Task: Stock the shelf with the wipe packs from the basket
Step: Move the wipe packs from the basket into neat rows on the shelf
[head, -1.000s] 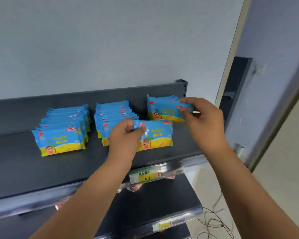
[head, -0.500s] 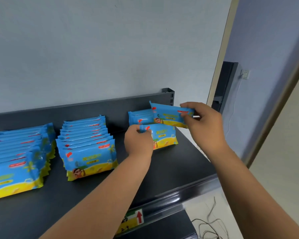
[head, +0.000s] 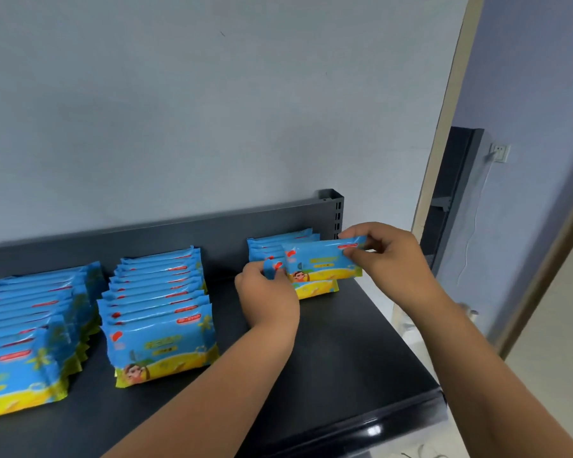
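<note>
The dark shelf (head: 344,358) carries three rows of blue wipe packs: a long row (head: 24,332) at its left end, a second row (head: 159,309) at its middle, a short row (head: 278,241) by its right rear corner. Above the shelf's right end the right hand (head: 391,259) pinches the top corner of a raised pack (head: 321,262); the left hand (head: 265,292) grips the edge of the front pack (head: 318,289) standing on the shelf

Three wipe pack rows (head: 159,312), two hands (head: 391,259)
</note>
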